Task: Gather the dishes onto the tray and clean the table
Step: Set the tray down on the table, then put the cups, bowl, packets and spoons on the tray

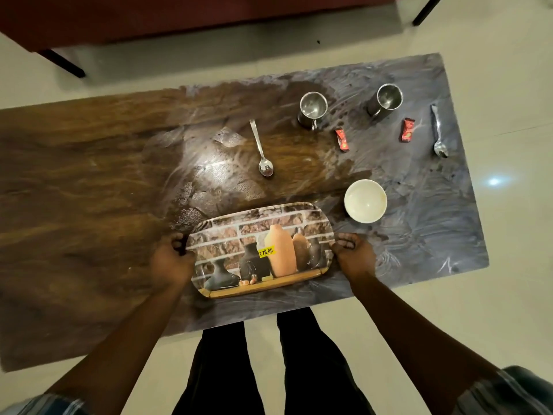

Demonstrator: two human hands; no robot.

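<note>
A printed tray with pots and a yellow price sticker lies near the table's front edge. My left hand grips its left end and my right hand grips its right end, fingers curled over the rim. Nothing lies on the tray. A white bowl stands just beyond the tray's right corner. Two steel mugs, the left mug and the right mug, stand at the back. One spoon lies mid-table, another spoon at the far right.
Two red wrappers, the left wrapper and the right wrapper, lie between the mugs and spoons. The low table has a glossy brown-and-grey top. A dark red sofa stands beyond it. My legs are against the front edge.
</note>
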